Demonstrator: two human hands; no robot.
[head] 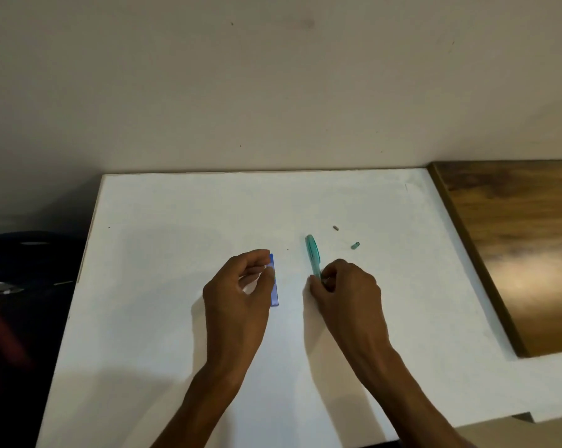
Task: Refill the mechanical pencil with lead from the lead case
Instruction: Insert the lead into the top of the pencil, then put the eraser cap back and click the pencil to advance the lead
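Note:
A flat blue lead case [275, 291] lies on the white table [176, 240], its long side pointing away from me. My left hand [240, 292] rests over its left side, thumb and fingers pinched at the case's upper part. My right hand [347, 289] grips the lower end of a teal mechanical pencil [313, 253], whose other end points away from me. A small teal cap [355, 245] and a tiny grey eraser piece [335, 227] lie loose on the table to the right of the pencil.
A dark wooden board [515, 247] covers the table's right side. Dark objects, one with a red part [5, 328], sit on the floor past the left edge. A beige wall [273, 92] rises behind the table.

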